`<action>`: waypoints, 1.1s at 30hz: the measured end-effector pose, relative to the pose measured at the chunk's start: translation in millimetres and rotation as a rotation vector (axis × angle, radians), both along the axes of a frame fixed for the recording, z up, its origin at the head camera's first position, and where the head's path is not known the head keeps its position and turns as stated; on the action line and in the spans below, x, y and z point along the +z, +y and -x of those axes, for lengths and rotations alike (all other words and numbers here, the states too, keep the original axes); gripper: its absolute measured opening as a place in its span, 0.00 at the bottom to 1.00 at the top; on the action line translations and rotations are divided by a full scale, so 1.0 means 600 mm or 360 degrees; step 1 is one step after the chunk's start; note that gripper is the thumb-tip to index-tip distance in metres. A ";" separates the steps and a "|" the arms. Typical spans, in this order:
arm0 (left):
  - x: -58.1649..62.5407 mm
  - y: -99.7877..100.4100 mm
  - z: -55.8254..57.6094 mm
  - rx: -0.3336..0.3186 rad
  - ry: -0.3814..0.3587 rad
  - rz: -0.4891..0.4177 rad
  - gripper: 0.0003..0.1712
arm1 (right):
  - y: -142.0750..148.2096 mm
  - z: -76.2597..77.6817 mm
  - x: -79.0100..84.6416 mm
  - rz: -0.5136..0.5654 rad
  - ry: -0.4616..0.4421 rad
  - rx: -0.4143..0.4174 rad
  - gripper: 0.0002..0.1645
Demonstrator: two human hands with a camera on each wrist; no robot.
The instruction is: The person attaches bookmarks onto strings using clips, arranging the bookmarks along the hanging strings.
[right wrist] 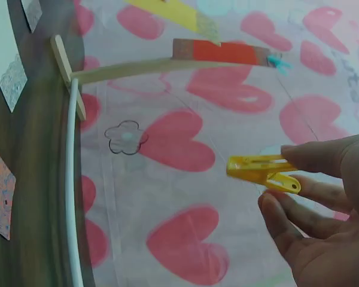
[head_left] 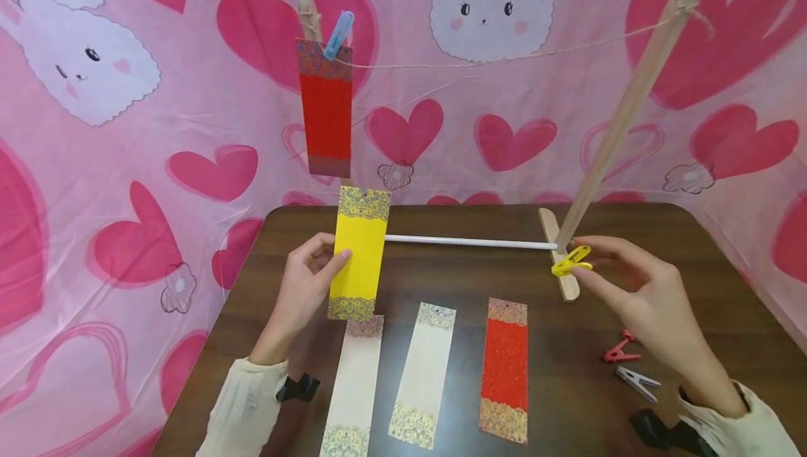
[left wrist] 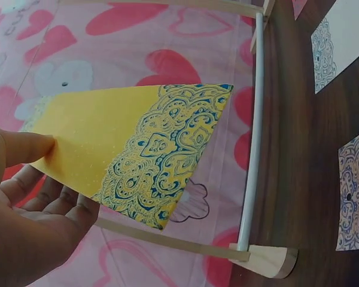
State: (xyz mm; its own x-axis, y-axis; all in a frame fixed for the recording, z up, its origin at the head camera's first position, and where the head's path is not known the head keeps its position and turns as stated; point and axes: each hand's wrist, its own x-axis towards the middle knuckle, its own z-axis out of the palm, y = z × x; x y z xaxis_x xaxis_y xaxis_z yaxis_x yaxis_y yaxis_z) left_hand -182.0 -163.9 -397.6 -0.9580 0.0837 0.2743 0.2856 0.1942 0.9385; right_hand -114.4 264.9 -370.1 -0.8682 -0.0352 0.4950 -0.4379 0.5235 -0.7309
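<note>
My left hand (head_left: 309,278) pinches a yellow bookmark-shaped card (head_left: 361,254) by its left edge, thumb in front and fingers behind. The card stands upright above the table, with dark lacy patterns at both ends. My right hand (head_left: 652,296) pinches a yellow clothespin (head_left: 572,262) between thumb and fingers, near the foot of the right post. A string (head_left: 504,62) runs between two wooden posts (head_left: 624,120). On its left end a red card (head_left: 326,117) hangs from a blue clothespin (head_left: 339,35).
Two white cards (head_left: 424,376) and a red card (head_left: 504,373) lie on the dark table (head_left: 252,373). Red (head_left: 621,348) and white (head_left: 637,382) clothespins lie at the right, beneath my right forearm. A white rod (head_left: 469,241) joins the posts low down, with a wooden foot (head_left: 566,285) at the right.
</note>
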 end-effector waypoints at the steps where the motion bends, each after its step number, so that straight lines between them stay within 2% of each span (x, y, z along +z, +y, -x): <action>1: -0.001 0.001 0.001 -0.0008 0.0003 -0.0007 0.12 | -0.002 0.001 0.003 -0.0026 -0.0014 0.0001 0.31; 6: 0.006 0.006 0.009 -0.0015 0.0060 0.0001 0.13 | -0.017 0.017 0.019 -0.0075 0.0050 0.0090 0.34; 11: 0.019 0.011 0.024 -0.0023 0.0108 -0.0006 0.13 | -0.038 0.047 0.047 -0.0100 0.0231 0.0262 0.39; 17: 0.037 0.021 0.049 -0.0047 0.0181 -0.0024 0.13 | -0.064 0.085 0.104 -0.0199 0.0405 0.0365 0.37; 24: 0.061 0.040 0.073 -0.0080 0.0237 -0.0080 0.15 | -0.097 0.132 0.167 -0.0269 0.0507 0.0515 0.34; 30: 0.081 0.053 0.088 -0.0090 0.0304 -0.0101 0.14 | -0.130 0.159 0.194 -0.0362 0.0564 0.0475 0.38; 33: 0.089 0.056 0.094 -0.0109 0.0326 -0.0107 0.14 | -0.144 0.165 0.205 -0.0388 0.0592 0.0480 0.34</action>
